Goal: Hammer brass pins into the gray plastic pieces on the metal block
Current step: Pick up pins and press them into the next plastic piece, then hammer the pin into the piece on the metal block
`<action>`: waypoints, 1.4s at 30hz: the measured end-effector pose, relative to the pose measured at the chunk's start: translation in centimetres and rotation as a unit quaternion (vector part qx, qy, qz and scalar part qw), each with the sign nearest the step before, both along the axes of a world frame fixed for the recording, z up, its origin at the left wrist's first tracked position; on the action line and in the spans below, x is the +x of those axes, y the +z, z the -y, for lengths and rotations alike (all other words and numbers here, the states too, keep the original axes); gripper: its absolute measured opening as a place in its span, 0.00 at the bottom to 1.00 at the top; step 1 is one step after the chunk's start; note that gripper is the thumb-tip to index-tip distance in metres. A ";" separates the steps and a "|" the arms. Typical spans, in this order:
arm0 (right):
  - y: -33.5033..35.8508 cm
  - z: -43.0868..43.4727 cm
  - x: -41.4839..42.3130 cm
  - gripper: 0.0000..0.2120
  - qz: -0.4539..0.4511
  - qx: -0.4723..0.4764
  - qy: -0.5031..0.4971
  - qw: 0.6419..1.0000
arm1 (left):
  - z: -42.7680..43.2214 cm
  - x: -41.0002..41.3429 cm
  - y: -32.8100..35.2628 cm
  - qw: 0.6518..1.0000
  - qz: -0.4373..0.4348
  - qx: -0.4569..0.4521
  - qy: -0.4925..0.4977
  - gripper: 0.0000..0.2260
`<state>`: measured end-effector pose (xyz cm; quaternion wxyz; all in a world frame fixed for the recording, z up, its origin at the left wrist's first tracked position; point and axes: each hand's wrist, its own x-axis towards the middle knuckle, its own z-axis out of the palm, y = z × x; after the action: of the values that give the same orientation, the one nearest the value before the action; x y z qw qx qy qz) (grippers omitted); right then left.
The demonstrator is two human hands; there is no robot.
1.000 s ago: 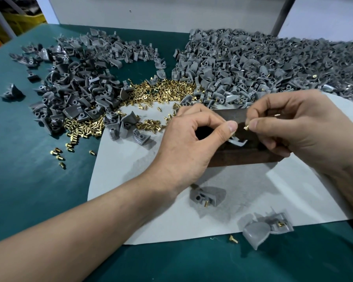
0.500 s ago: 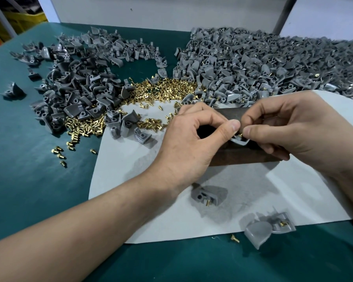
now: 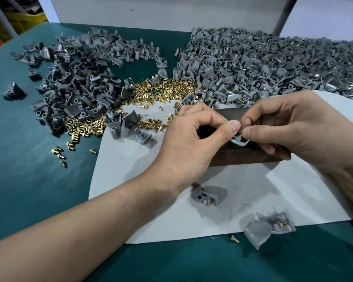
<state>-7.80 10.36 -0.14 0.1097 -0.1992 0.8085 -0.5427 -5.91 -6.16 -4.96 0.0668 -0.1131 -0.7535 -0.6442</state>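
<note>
Head view. The metal block (image 3: 243, 157) lies at 3 o'clock of frame centre on the paper sheet (image 3: 130, 180), long axis running 9 to 3. One gray piece (image 3: 240, 142) sits on its top face, between the two thumbs.

The left hand (image 3: 192, 139) enters from 8 o'clock. Its thumb and curled fingers appear to pinch the piece at its 9 o'clock end.

The right hand (image 3: 293, 127) enters from 4 o'clock. Its thumb and forefinger pinch a brass pin (image 3: 240, 136) over the piece; touching or just above, cannot tell. The pin is mostly hidden, so its axis is unclear.

Judgement: the right hand is nearer the hole, and the pin needs seating straight down. No hammer is in view. Loose pins (image 3: 161, 88) lie at 11 o'clock of the block.
</note>
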 end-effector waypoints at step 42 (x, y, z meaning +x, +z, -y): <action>0.2 -7.3 4.0 0.19 0.026 0.573 -0.225 0.788 | 0.2 0.6 -0.2 0.998 -0.032 -0.059 -0.004 0.08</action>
<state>-3.79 17.62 0.09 0.0996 0.1019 0.9898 0.0056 -5.30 -6.33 -5.13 0.0814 -0.1408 -0.7869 -0.5953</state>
